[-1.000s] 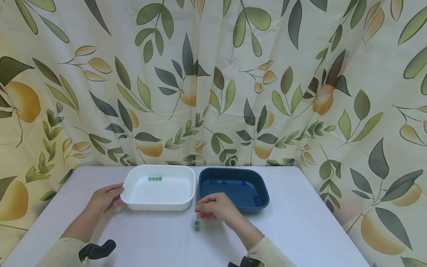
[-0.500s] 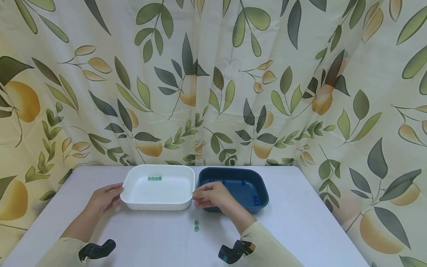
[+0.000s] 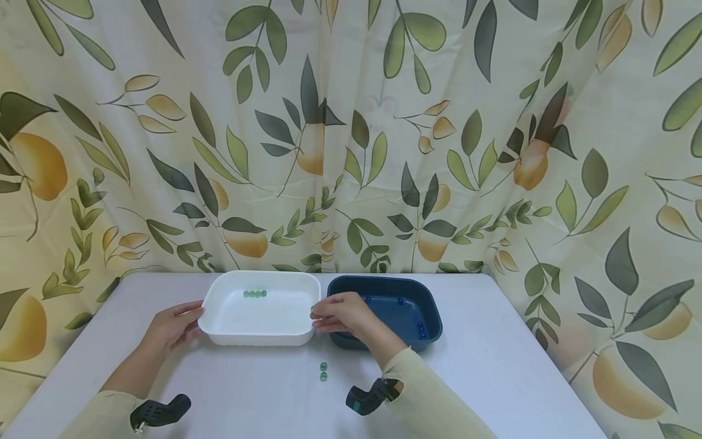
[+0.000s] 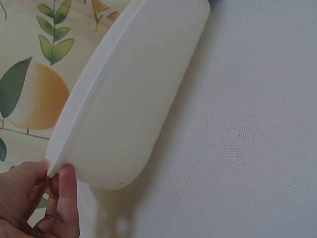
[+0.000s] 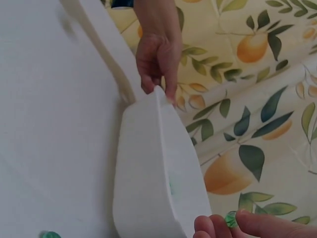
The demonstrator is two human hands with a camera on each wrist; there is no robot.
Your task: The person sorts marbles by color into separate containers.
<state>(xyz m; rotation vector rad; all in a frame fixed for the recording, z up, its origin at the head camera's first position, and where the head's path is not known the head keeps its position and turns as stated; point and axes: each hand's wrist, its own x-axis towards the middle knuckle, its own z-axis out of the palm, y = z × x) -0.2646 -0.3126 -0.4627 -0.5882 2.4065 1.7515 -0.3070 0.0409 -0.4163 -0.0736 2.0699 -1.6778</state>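
Note:
My left hand [image 3: 171, 328] pinches the left rim of a white plastic basin [image 3: 260, 335] between thumb and fingers; the left wrist view shows the grip on the rim [image 4: 58, 166]. At the basin's right rim, my right hand [image 3: 345, 316] holds a green glass marble [image 5: 231, 219] between thumb and fingertips. Inside the white basin, several green marbles [image 3: 255, 294] lie in a row near the back wall. Two more green marbles [image 3: 323, 371] rest on the table in front of the gap between the basins.
To the right stands a dark blue basin [image 3: 433, 305] holding several blue marbles [image 3: 421, 330], partly hidden by my right hand and forearm. A white cloth [image 3: 466, 390] covers the table. Behind hangs a curtain [image 3: 351, 201] printed with leaves and fruit.
My right hand has moved up and left with the green marble, from above the table near the loose marbles to the white basin's right rim. The left hand has stayed put.

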